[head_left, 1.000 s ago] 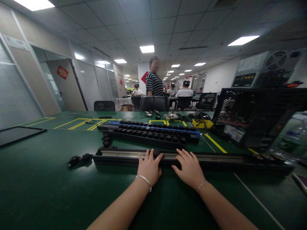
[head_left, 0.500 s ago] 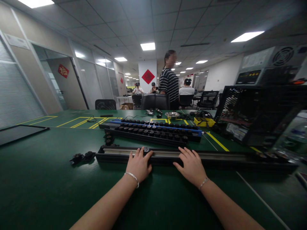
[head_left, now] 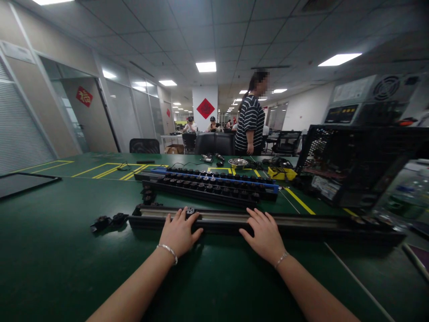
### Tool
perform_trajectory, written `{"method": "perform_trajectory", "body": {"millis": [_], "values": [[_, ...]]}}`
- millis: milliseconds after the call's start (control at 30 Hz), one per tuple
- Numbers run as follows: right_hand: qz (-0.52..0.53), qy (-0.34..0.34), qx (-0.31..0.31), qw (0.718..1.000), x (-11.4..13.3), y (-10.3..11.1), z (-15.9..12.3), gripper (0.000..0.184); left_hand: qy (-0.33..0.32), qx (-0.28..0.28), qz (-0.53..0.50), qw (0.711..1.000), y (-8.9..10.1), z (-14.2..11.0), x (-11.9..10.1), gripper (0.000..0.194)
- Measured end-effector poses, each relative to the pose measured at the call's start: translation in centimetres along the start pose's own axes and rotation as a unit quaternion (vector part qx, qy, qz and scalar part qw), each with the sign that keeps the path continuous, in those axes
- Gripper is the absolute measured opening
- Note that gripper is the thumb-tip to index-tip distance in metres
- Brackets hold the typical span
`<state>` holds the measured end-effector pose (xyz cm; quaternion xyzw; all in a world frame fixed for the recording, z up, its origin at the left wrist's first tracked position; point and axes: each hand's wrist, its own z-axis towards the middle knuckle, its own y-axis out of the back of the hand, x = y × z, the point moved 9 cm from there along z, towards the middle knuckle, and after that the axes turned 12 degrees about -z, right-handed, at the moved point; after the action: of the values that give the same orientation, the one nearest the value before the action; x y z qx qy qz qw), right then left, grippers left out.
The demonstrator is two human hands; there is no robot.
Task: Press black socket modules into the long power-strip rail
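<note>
A long black track (head_left: 221, 229) with a metallic channel along its top lies across the table in front of me. My left hand (head_left: 179, 233) rests over its left part, palm down with fingers spread. The fingers touch a small black socket-like module (head_left: 191, 210) sitting in the channel. Farther right, my right hand (head_left: 264, 235) lies on the track too, its fingers stretched out and apart, holding nothing. Two loose black modules (head_left: 109, 221) lie beside the track's left end.
Behind the track stand rows of black modules (head_left: 201, 185) on bars, one with a blue edge. A metal bowl (head_left: 237, 163), a yellow tray (head_left: 281, 173) and an open computer case (head_left: 355, 165) are farther back. A flat black-framed panel (head_left: 27, 184) lies at left. A person (head_left: 250, 118) stands beyond the table.
My left hand and the small module have slid left along the track. My right hand stays nearly in place on it. The person in the striped top has moved right.
</note>
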<state>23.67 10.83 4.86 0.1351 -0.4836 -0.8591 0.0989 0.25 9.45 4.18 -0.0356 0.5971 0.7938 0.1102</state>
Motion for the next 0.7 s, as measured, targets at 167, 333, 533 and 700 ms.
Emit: {"method": "perform_trajectory", "body": {"millis": [167,333,533,700], "values": [[-0.004,0.002,-0.001,1.0,0.0,0.0,0.0,0.031,0.01,0.007,0.001,1.0,0.4,0.0,1.5,0.056],[-0.004,0.003,-0.002,1.0,0.0,0.0,0.1,0.032,0.02,0.012,0.011,1.0,0.7,-0.1,2.9,0.056],[-0.007,0.001,-0.002,1.0,-0.1,-0.1,0.0,0.033,0.041,0.007,0.018,0.999,1.0,-0.4,4.9,0.055],[-0.008,0.004,-0.005,1.0,0.0,-0.1,0.1,0.032,0.073,-0.002,0.022,0.997,1.4,-0.7,7.5,0.053]]}}
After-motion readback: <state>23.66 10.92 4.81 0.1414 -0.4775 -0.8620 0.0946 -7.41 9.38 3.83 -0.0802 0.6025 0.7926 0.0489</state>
